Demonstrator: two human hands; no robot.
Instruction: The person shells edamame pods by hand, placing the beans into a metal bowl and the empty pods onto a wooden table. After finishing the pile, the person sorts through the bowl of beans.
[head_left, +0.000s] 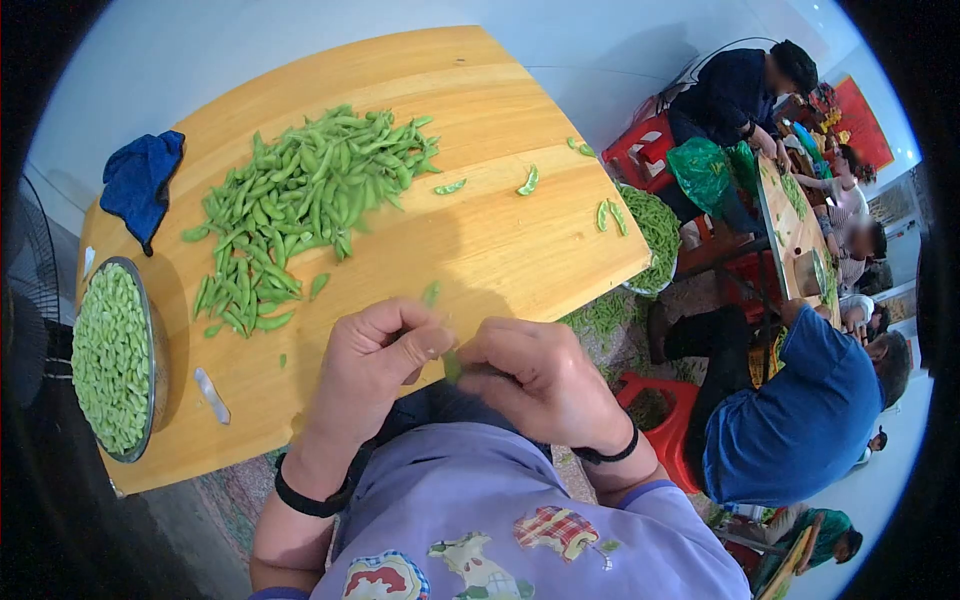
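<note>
Both hands (455, 365) pinched on pod (452, 366)

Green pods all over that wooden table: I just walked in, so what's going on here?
A person's left hand and right hand together pinch one small green pod at the near edge of the light wooden table. A pile of green pods lies on the table; a round metal bowl of shelled green beans sits to the left, by a blue cloth. Other people sit at a second table behind.
</note>
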